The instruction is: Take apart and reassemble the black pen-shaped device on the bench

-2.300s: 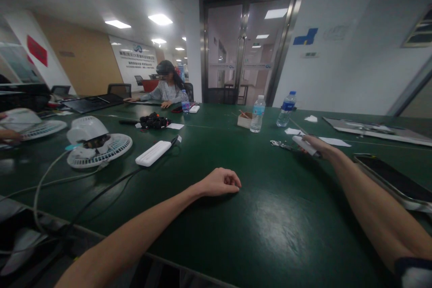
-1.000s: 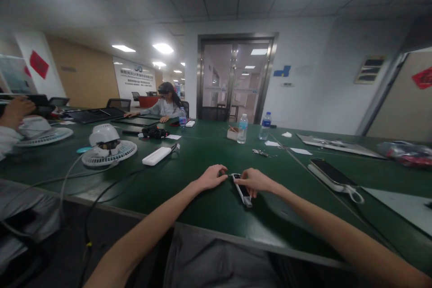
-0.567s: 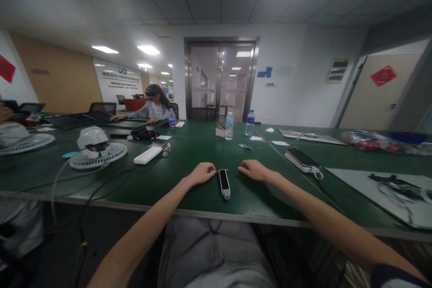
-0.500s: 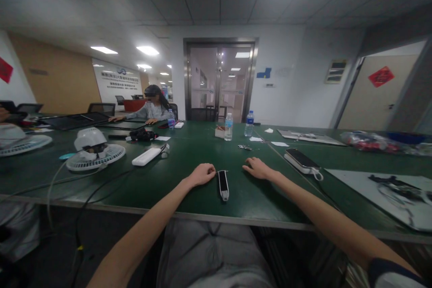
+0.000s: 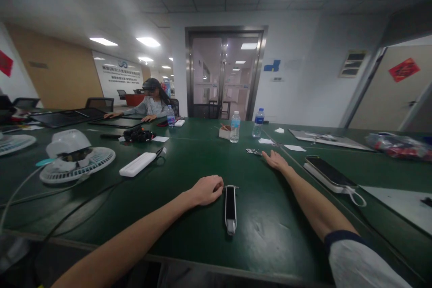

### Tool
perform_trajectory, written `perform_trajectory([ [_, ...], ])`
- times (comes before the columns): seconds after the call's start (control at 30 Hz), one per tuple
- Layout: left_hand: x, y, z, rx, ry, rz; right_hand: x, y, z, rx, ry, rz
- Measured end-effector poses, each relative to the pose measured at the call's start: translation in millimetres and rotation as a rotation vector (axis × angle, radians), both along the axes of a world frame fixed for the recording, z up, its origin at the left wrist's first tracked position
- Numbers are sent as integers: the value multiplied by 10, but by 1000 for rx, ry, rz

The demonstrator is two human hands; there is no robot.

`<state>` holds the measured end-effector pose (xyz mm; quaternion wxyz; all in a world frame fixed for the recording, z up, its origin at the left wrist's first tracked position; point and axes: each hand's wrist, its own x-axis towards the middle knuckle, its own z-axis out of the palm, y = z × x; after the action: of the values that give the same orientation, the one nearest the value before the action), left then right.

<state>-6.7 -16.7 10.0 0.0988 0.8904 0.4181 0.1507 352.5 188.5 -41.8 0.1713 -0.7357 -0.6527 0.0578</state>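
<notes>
A slim black-and-silver device [image 5: 230, 207] lies flat on the green table [image 5: 189, 234] in front of me. My left hand [image 5: 206, 190] rests just left of its far end with the fingers curled shut; nothing shows in them. My right hand [image 5: 276, 160] is stretched out farther away, fingers spread flat, close to a small bunch of metal parts [image 5: 252, 151]. Neither hand touches the device.
A phone on a white block [image 5: 329, 174] lies to the right. A white power bank [image 5: 136, 164] with a cable and a dismantled white fan [image 5: 74, 157] sit to the left. Two water bottles [image 5: 235, 127] stand behind. Another person sits at the far left end.
My right hand set the slim device down beside my left hand, let go, and has reached away toward the metal parts. My left hand stayed put.
</notes>
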Motion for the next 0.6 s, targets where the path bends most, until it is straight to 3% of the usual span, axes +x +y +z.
perform_trajectory([
  [0.3,12,6,70,-45,14,-32,-178,602,-14,-31,72,170],
  [0.47,11,17,73,-44,15,-34,-345,690,3,7,4,397],
  [0.6,20,23,65,-35,18,-37,-529,609,32,21,-19,457],
])
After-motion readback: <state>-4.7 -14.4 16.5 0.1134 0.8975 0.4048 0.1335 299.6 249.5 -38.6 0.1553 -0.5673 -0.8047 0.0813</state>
